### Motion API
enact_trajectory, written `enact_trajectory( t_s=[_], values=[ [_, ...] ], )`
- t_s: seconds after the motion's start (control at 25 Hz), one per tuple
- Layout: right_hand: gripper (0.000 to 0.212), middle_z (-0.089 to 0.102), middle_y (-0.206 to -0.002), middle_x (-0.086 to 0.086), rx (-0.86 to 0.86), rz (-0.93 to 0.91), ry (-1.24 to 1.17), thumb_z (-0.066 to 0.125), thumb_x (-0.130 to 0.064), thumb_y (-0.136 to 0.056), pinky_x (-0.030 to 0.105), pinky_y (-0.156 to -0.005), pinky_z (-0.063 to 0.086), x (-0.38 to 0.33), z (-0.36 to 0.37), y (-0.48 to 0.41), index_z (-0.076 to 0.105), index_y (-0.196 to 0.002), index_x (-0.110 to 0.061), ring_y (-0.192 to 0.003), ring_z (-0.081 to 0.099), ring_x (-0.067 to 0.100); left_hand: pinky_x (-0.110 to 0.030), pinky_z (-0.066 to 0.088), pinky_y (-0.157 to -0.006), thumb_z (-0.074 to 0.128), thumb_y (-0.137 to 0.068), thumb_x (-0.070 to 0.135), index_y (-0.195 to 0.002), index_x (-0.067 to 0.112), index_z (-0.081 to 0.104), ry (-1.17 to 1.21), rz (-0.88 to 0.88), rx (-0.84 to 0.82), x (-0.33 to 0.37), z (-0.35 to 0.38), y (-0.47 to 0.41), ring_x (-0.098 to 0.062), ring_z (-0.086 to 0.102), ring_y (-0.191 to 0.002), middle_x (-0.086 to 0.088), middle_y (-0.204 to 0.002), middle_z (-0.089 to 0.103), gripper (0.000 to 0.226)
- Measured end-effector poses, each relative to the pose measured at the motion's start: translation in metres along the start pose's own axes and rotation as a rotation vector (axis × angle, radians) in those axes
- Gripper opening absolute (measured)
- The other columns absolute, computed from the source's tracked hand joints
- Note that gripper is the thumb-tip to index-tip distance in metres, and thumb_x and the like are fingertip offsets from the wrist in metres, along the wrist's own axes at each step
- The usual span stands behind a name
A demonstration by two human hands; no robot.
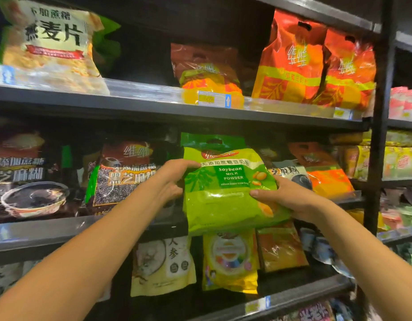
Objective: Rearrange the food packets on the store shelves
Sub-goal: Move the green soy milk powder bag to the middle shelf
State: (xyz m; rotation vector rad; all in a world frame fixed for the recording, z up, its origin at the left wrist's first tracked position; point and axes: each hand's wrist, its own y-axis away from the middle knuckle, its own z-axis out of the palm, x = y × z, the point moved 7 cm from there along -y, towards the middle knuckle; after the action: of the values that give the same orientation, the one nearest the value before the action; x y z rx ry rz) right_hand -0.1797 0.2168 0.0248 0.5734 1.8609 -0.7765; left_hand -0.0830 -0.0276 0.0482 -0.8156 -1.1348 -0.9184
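A green soybean milk powder packet [226, 205] is held upright in front of the middle shelf [49, 232]. My left hand [171, 179] grips its upper left edge. My right hand [286, 196] clasps its right side, thumb across the front. To the left on the same shelf stand a dark black-sesame packet [121, 174] and a larger one [22, 174]. Orange packets [325, 174] stand to the right behind my right hand.
The upper shelf [154, 105] holds an oat packet [52, 47], a dark red packet [207, 72] and orange-red packets [316, 66]. The lower shelf [293, 295] carries cream [163, 265] and yellow [230, 260] packets. A black upright post [378, 112] separates another shelving bay on the right.
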Motion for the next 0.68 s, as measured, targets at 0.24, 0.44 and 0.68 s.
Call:
enact_trajectory(
  t_s=[0.24,0.44,0.68],
  values=[
    [0.042,0.076,-0.122,0.009,-0.078,-0.025,0.026,0.078,-0.020,-0.089,0.057,-0.105,0.052,-0.007,-0.022,-0.059,0.066,-0.129,-0.015,-0.113,0.073,0.034,-0.051,0.060,-0.090,0.067,-0.093,0.003,-0.099,0.002,0.068,-0.037,0.064,0.080,0.023,0.001,-0.032,-0.034,0.074,-0.102,-0.022,-0.111,0.076,0.006],
    [0.049,0.079,-0.113,0.006,-0.058,-0.071,0.069,0.088,-0.034,-0.074,0.058,-0.102,0.054,-0.002,-0.029,-0.105,0.073,-0.118,-0.019,-0.107,0.075,0.031,-0.050,0.063,-0.081,0.067,-0.091,-0.002,-0.108,-0.001,0.064,-0.103,0.125,0.193,0.037,-0.004,-0.054,-0.033,0.076,-0.083,-0.021,-0.097,0.075,0.017],
    [0.055,0.079,-0.108,0.003,0.014,-0.087,0.118,0.093,-0.044,-0.070,0.052,-0.092,0.061,0.015,-0.033,-0.141,0.071,-0.116,-0.023,-0.100,0.077,0.026,-0.059,0.060,-0.089,0.066,-0.089,-0.005,-0.116,-0.001,0.064,-0.166,0.152,0.301,0.044,-0.004,-0.066,-0.041,0.075,-0.102,-0.026,-0.113,0.074,0.027]
  ],
)
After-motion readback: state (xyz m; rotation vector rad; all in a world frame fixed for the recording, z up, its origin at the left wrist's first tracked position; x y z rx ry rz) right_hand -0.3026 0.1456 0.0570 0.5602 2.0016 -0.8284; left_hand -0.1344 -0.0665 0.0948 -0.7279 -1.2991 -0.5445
